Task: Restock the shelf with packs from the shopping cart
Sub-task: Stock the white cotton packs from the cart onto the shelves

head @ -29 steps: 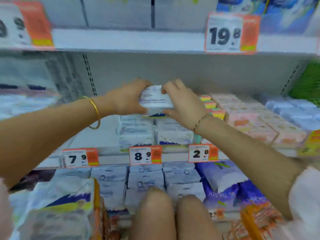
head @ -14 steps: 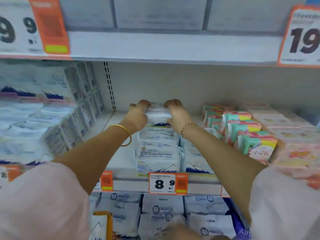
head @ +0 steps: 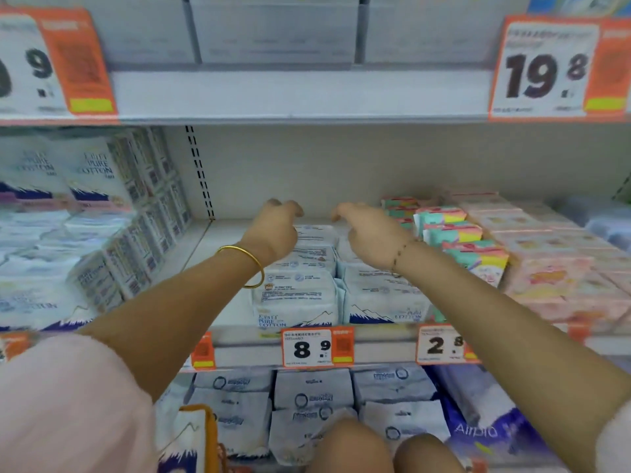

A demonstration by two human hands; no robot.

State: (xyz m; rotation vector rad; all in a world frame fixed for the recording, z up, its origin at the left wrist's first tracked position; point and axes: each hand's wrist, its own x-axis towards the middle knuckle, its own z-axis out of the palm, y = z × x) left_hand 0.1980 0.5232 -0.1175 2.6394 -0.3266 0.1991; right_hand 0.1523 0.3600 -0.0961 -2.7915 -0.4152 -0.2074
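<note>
A row of white "pure cotton" packs (head: 297,295) runs front to back on the middle shelf (head: 239,346), above the 8.9 price tag. The rearmost pack (head: 316,232) lies at the back of that row. My left hand (head: 273,230) hovers over its left side with fingers loosely curled and holding nothing. My right hand (head: 370,233) hovers just right of it, fingers also relaxed and empty. A second row of the same packs (head: 382,298) stands to the right.
Larger white cotton packs (head: 99,213) fill the shelf's left side. Colourful small packs (head: 467,240) and pink packs (head: 553,278) stand on the right. The upper shelf edge (head: 300,93) hangs overhead. Grey packs (head: 310,397) fill the shelf below. My knees (head: 355,448) show at the bottom.
Both hands held one white pack and pushed it to the back of the row. Now they have let go and lifted slightly apart above it.
</note>
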